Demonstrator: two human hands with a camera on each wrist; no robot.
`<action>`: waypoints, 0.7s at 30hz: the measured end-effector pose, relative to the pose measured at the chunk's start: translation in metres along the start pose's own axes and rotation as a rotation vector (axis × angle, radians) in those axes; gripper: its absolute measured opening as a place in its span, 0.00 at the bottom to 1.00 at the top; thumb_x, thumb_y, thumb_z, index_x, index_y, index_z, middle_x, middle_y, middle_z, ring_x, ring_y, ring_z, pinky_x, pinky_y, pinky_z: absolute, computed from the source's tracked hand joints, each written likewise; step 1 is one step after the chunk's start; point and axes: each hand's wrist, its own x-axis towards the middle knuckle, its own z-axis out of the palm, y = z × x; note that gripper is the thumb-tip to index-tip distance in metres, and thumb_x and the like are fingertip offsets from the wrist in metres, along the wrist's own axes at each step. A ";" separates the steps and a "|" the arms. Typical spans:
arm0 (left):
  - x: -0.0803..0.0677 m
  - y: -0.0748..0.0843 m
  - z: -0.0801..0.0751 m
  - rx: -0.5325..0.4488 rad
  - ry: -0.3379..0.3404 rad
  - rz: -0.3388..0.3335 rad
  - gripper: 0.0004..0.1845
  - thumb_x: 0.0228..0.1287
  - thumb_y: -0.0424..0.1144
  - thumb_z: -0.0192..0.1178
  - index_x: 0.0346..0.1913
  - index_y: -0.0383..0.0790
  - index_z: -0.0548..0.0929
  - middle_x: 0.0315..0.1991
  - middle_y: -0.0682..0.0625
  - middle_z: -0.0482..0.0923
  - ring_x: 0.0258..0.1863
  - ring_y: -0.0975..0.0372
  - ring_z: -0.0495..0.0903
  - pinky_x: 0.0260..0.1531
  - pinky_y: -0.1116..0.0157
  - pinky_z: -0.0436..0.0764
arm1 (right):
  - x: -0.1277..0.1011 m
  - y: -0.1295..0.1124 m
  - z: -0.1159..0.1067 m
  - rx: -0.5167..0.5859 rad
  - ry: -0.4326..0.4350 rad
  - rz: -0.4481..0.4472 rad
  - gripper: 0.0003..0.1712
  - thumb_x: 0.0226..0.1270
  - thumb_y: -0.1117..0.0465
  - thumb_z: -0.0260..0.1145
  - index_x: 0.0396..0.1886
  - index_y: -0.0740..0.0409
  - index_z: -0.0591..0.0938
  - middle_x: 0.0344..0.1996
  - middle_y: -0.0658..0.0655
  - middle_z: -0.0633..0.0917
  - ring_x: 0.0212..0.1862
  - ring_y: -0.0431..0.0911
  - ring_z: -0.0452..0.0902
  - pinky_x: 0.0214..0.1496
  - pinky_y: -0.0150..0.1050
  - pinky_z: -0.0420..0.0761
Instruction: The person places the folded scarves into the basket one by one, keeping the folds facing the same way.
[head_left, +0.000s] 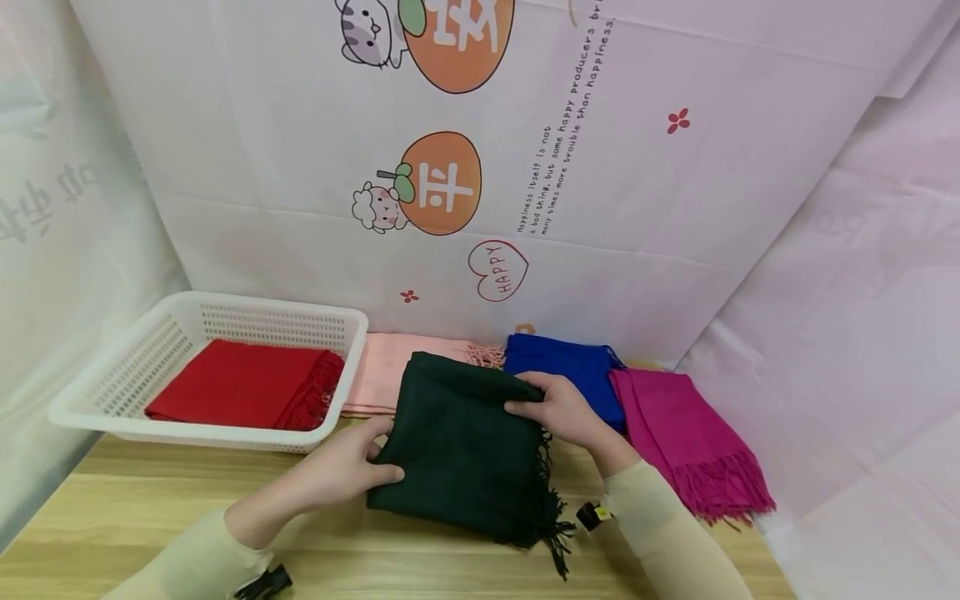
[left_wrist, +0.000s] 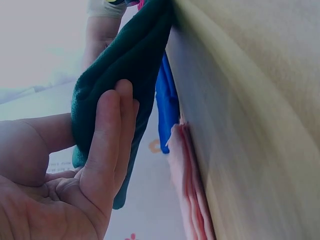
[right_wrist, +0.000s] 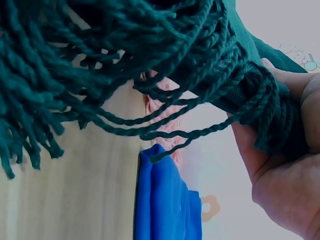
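Note:
A folded dark green scarf [head_left: 461, 450] is held between both hands above the table, its fringe hanging on the right side. My left hand [head_left: 348, 467] pinches the scarf's left edge, thumb on top and fingers underneath, as the left wrist view shows with the green cloth [left_wrist: 120, 65] between them. At the upper right edge my right hand [head_left: 562, 408] grips the scarf, thumb on the upper face. In the right wrist view the twisted green fringe [right_wrist: 190, 75] dangles beside that hand, and part of the fingers is hidden behind the cloth.
On the left stands a white plastic basket [head_left: 348, 375] with a folded red scarf [head_left: 236, 383] inside. Along the back wall lie a pink scarf [head_left: 378, 371], a blue scarf [head_left: 562, 360] and a magenta scarf [head_left: 682, 433]. White printed cloth [head_left: 300, 150] encloses the wooden table [head_left: 337, 554].

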 end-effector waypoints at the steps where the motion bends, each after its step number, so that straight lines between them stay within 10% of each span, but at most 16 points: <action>1: 0.000 0.000 -0.002 0.009 0.009 -0.004 0.31 0.65 0.43 0.82 0.67 0.40 0.81 0.49 0.51 0.86 0.45 0.57 0.85 0.41 0.55 0.86 | 0.002 -0.002 0.000 0.004 0.001 -0.003 0.18 0.76 0.49 0.78 0.61 0.46 0.91 0.51 0.47 0.90 0.48 0.48 0.83 0.50 0.48 0.82; 21: -0.015 -0.001 -0.044 -0.090 0.009 0.012 0.32 0.69 0.41 0.79 0.70 0.35 0.79 0.47 0.50 0.90 0.48 0.58 0.88 0.51 0.56 0.89 | 0.037 -0.026 0.009 0.012 0.005 -0.091 0.23 0.76 0.51 0.79 0.67 0.45 0.90 0.58 0.50 0.90 0.54 0.47 0.86 0.57 0.52 0.86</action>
